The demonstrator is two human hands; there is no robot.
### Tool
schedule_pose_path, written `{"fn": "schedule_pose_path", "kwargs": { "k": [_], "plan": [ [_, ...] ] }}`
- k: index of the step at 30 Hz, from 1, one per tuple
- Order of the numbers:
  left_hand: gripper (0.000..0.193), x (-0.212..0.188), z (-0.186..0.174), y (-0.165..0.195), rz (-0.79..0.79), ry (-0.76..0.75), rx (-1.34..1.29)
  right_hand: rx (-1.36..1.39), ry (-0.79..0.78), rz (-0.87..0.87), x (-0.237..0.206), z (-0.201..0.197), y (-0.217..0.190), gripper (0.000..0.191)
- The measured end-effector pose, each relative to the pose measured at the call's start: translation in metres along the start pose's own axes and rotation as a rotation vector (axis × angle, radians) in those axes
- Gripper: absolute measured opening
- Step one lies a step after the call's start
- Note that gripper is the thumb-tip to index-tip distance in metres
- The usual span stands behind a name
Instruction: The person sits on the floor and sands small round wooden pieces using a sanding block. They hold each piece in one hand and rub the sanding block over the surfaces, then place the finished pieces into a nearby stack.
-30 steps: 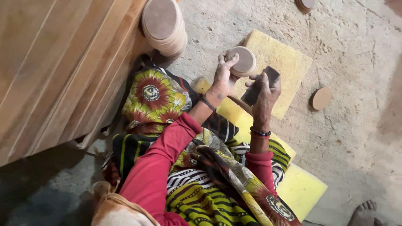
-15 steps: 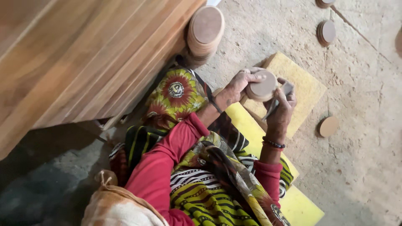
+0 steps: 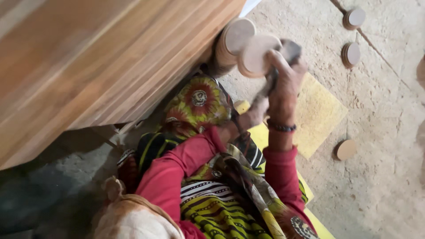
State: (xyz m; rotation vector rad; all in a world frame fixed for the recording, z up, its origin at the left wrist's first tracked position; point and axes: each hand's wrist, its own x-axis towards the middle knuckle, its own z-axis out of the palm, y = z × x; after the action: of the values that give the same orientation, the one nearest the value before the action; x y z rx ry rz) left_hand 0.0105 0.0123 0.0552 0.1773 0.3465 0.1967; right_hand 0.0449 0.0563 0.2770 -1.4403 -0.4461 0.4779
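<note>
My right hand (image 3: pixel 285 82) is raised and grips a round pale wooden disc (image 3: pixel 256 54) together with a dark block (image 3: pixel 291 48) behind it. The disc hangs just in front of a stack of similar discs (image 3: pixel 233 39) that leans against the big wooden boards (image 3: pixel 102 62). My left hand (image 3: pixel 254 114) is lower, blurred, above my lap and the yellow foam pad (image 3: pixel 321 113); nothing shows in it. Both arms wear red sleeves, and a dark bracelet circles the right wrist.
Loose wooden discs lie on the rough concrete floor: two at the upper right (image 3: pixel 354 18) (image 3: pixel 351 54) and one (image 3: pixel 345 149) beside the pad. The slanted boards fill the upper left. My patterned skirt (image 3: pixel 199 99) covers my knees.
The disc went from my left hand to my right, which lifted it with the dark block up toward the stack. My left hand dropped to my lap. The view shifted.
</note>
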Motion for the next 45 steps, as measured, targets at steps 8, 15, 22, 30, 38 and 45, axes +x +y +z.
{"fn": "schedule_pose_path", "kwargs": {
  "k": [8, 15, 22, 30, 38, 45],
  "plan": [
    [0.027, 0.002, -0.005, -0.023, -0.046, 0.088, 0.182, -0.173, -0.076, -0.116, 0.041, 0.041, 0.026, 0.034],
    [0.021, 0.012, 0.002, -0.014, -0.015, 0.137, 0.313, -0.376, 0.149, -0.098, 0.014, -0.007, 0.047, 0.038],
    [0.009, 0.001, 0.008, 0.01, -0.087, 0.137, 0.362, -0.19, 0.403, -0.079, -0.045, -0.185, 0.062, 0.014],
    [0.008, -0.022, 0.012, 0.018, -0.113, 0.12, 0.484, -1.167, 0.925, 0.189, -0.124, -0.381, 0.098, 0.026],
    [0.008, -0.011, 0.007, -0.001, -0.19, 0.196, 0.64, -1.489, 0.616, 0.549, -0.12, -0.419, 0.132, 0.068],
    [0.014, 0.004, -0.007, -0.026, -0.188, 0.147, 0.709, -0.787, 0.59, 0.601, -0.123, -0.428, 0.119, 0.05]
  ]
}}
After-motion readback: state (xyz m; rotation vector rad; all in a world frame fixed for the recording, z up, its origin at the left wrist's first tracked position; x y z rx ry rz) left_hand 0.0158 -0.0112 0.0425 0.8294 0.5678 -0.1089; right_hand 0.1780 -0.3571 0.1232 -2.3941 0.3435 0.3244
